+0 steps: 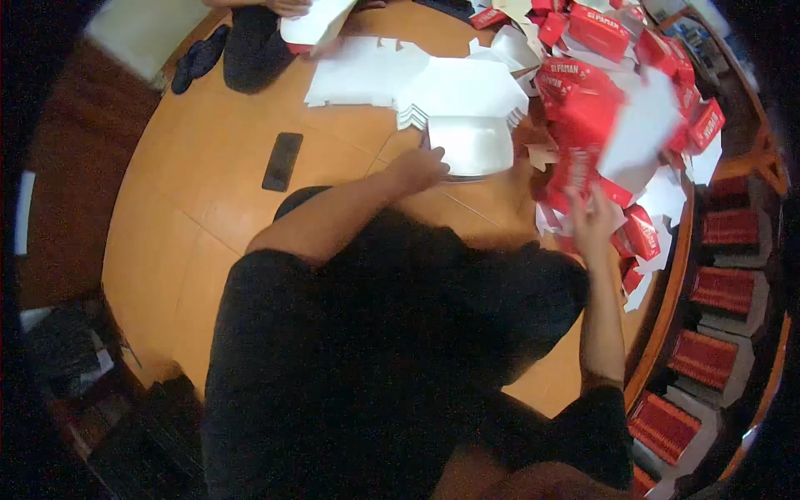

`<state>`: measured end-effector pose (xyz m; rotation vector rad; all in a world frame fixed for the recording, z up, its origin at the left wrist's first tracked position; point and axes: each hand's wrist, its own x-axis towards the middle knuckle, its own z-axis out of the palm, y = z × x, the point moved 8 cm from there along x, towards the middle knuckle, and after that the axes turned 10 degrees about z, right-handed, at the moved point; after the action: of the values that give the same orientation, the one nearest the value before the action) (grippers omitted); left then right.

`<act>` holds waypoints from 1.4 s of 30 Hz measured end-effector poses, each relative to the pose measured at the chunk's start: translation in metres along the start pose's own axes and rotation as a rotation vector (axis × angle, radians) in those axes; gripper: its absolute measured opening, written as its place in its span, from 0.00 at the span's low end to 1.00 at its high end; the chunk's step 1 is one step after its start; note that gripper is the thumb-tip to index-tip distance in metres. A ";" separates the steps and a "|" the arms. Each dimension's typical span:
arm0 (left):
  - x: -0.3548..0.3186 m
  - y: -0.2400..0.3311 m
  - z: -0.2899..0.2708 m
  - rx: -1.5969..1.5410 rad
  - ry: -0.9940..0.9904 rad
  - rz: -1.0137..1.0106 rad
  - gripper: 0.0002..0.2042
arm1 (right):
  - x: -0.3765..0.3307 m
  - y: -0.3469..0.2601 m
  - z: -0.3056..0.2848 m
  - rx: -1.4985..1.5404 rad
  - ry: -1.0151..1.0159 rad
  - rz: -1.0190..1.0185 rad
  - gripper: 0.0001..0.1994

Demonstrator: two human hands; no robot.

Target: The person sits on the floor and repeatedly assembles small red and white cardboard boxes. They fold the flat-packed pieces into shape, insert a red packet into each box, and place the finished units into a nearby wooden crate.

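My left hand (419,169) grips the near left edge of a white carton blank (473,148), its thumb on top and the other fingers mostly hidden. That blank lies at the near end of an overlapping stack of white blanks (458,87). My right hand (592,218) is at the right, slightly blurred, its fingers stretched and apart. Just beyond its fingertips is a red and white carton (593,121), smeared by motion. Whether the fingertips still touch it, I cannot tell. Around it lies a heap of folded red and white cartons (596,33).
A dark phone (282,162) lies on the tan floor left of my arm. At the far left another person's hand (287,7) is by a white carton piece (317,23). Along the right edge, a wooden rail (667,312) borders rows of red stacked items (704,354).
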<state>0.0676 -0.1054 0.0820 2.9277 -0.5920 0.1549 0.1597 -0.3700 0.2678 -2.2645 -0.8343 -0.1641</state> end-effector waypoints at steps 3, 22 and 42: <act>-0.012 0.013 -0.009 0.014 0.141 0.257 0.05 | 0.028 -0.042 0.077 -0.069 -0.175 -0.346 0.07; -0.029 -0.012 -0.041 -0.318 0.495 -0.033 0.05 | 0.054 0.011 0.162 -0.443 -0.278 -0.443 0.11; -0.015 -0.022 -0.022 -0.221 0.450 0.108 0.06 | 0.025 -0.064 0.201 -0.389 -0.350 -0.122 0.13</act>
<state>0.0605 -0.0764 0.0986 2.5271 -0.6407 0.6903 0.1163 -0.1896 0.1640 -2.6518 -1.2110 0.0208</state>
